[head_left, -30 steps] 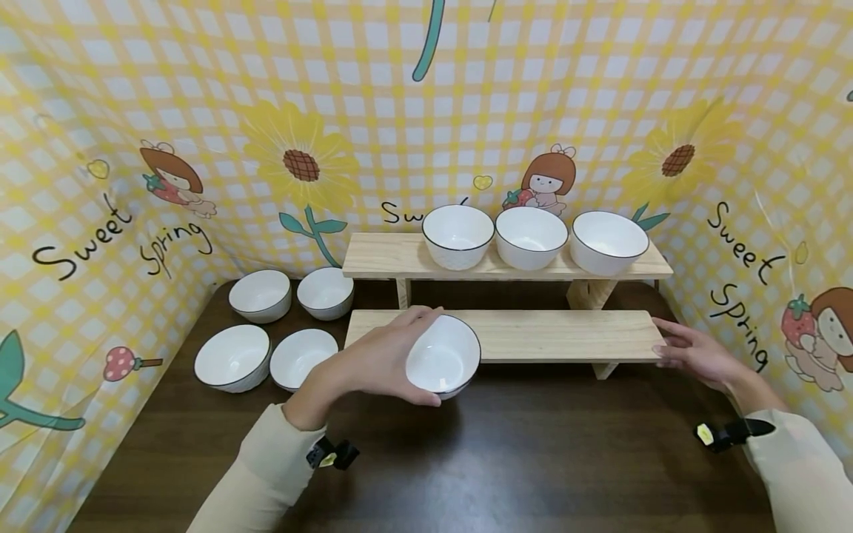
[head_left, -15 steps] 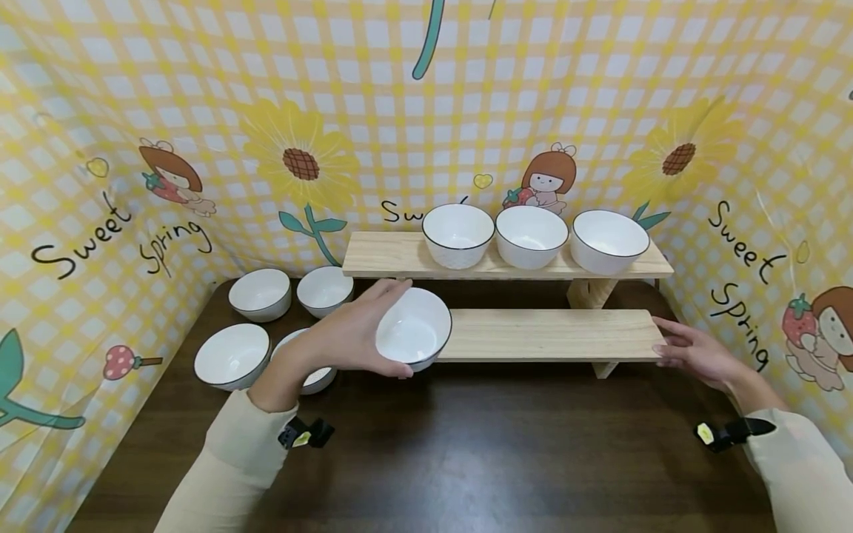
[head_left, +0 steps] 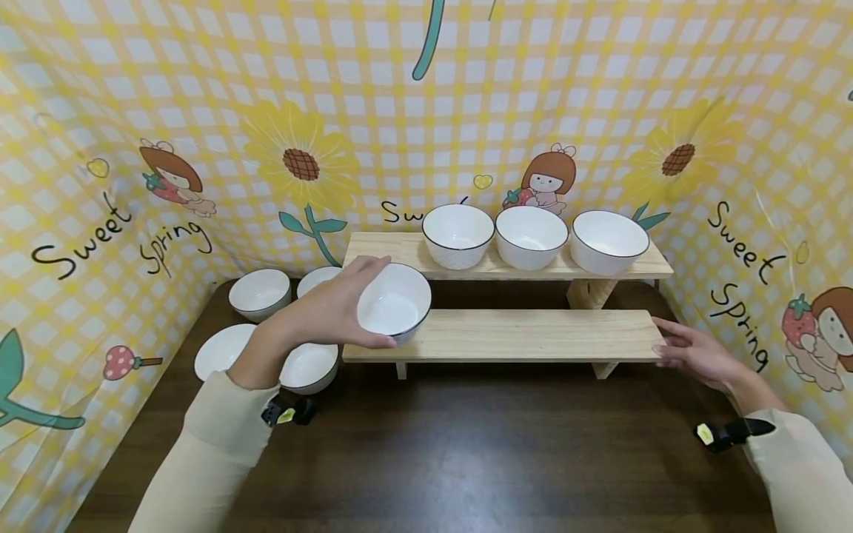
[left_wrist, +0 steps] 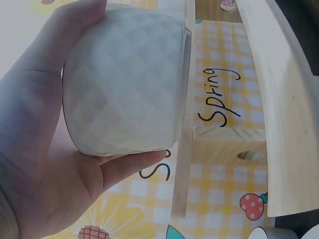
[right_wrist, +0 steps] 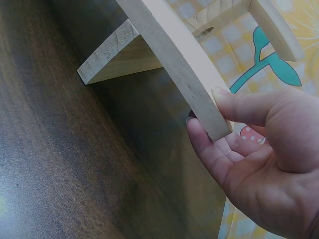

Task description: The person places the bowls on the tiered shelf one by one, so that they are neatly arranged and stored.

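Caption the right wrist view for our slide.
Right hand grips one end of a long, pale wooden plank above a dark brown table.

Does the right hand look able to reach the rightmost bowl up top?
Probably yes, after the right hand lets go of the lower shelf; nothing visible blocks the rightmost bowl from that side.

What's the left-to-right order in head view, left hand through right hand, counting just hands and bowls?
Left hand → held white bowl → left bowl on the upper shelf → middle bowl there → right bowl there → right hand, gripping the lower shelf at its right end.
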`<state>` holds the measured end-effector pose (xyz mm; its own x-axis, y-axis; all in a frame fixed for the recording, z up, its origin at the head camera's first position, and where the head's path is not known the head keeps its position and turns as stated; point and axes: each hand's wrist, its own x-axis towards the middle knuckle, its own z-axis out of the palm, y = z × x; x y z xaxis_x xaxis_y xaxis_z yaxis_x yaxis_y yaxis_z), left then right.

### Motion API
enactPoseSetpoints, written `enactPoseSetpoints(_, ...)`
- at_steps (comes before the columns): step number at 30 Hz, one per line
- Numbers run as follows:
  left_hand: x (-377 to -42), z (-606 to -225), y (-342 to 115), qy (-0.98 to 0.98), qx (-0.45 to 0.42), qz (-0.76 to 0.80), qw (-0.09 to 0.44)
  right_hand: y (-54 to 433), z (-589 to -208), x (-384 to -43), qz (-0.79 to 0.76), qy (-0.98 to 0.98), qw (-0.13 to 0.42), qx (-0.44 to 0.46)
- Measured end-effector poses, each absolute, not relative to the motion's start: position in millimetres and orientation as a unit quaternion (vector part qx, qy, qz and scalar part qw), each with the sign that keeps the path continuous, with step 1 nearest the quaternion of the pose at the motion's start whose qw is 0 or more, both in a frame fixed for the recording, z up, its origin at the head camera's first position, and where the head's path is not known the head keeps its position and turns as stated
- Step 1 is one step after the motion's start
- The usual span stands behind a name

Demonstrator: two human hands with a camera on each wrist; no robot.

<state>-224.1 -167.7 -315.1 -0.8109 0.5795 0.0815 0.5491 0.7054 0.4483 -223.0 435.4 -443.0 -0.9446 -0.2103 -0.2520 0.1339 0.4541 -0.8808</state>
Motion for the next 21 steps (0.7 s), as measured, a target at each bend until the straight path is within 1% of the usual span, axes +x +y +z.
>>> enactPoseSetpoints(8, -235, -306, -173, 0.925, 0.290, 0.241, 0.038, 439, -447, -224, -0.531, 0.831, 0.163, -0.029)
enactPoseSetpoints(21, -265, -297, -180, 0.922, 0.264, 0.282, 0.030, 440, -447, -225, -0.542, 0.823, 0.167, -0.026)
